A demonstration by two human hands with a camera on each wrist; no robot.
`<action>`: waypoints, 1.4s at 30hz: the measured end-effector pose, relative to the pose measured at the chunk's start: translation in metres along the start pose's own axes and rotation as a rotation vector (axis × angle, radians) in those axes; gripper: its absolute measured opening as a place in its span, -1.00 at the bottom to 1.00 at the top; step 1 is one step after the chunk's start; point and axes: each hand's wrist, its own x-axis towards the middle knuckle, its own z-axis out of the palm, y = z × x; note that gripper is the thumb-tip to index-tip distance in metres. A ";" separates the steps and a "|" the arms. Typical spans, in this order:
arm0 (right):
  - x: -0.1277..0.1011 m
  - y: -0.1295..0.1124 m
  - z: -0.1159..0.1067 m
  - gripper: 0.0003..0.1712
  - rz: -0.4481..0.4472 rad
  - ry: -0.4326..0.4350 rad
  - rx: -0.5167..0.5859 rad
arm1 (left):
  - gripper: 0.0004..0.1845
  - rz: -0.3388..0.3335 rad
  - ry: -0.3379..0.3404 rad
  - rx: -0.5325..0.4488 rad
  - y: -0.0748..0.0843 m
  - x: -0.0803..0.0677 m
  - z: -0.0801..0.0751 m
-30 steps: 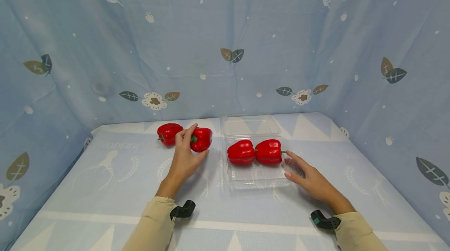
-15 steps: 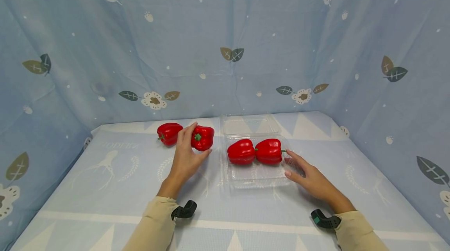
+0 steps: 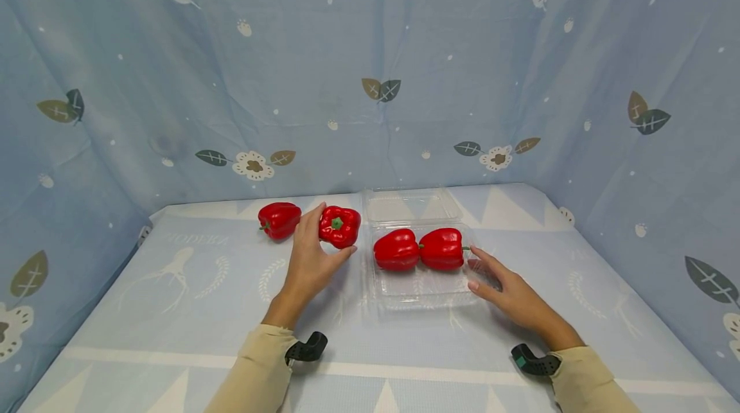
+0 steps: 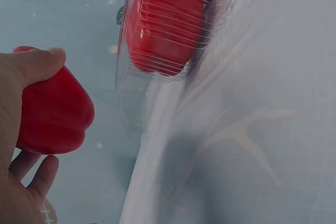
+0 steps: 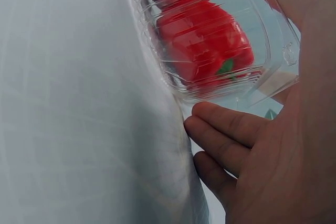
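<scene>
Here, left hand (image 3: 309, 262) curled round a red pepper (image 3: 340, 227), held at nine o'clock of the clear clamshell tray (image 3: 424, 291). Inside the tray, two more peppers (image 3: 419, 250) side by side; hinged lid (image 3: 410, 205) lying open at twelve o'clock. Right hand (image 3: 509, 291), fingers straight, against the tray's three o'clock rim. Fourth pepper (image 3: 279, 219) farther out at nine o'clock.

A pale blue cloth (image 3: 173, 310) printed with white triangles and faint plant motifs covers the bench. A blue fabric backdrop (image 3: 370, 47) closes the space from 9 o'clock round through 12 to 3 o'clock, creased in soft folds and scattered with leaves, small flowers and white dots. The light is even and diffuse.
</scene>
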 end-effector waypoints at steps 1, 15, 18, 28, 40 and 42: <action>0.000 0.000 0.000 -0.18 0.000 0.001 0.001 | 0.05 0.000 -0.001 0.001 0.000 0.000 0.000; 0.000 0.000 0.000 -0.18 -0.005 0.001 0.009 | -0.01 0.066 -0.021 -0.043 0.009 -0.004 0.004; 0.000 -0.001 0.000 -0.18 -0.004 -0.001 0.011 | -0.01 0.054 -0.041 -0.073 0.010 -0.006 0.006; -0.001 -0.003 -0.001 -0.18 -0.002 0.002 -0.011 | 0.01 0.021 -0.146 -0.192 0.023 -0.003 0.008; 0.000 -0.001 0.000 -0.18 0.010 -0.001 -0.007 | 0.01 0.109 -0.208 -0.172 0.036 -0.002 0.014; 0.000 0.000 0.000 -0.18 0.010 0.001 -0.006 | 0.01 0.140 -0.225 -0.163 0.039 -0.002 0.015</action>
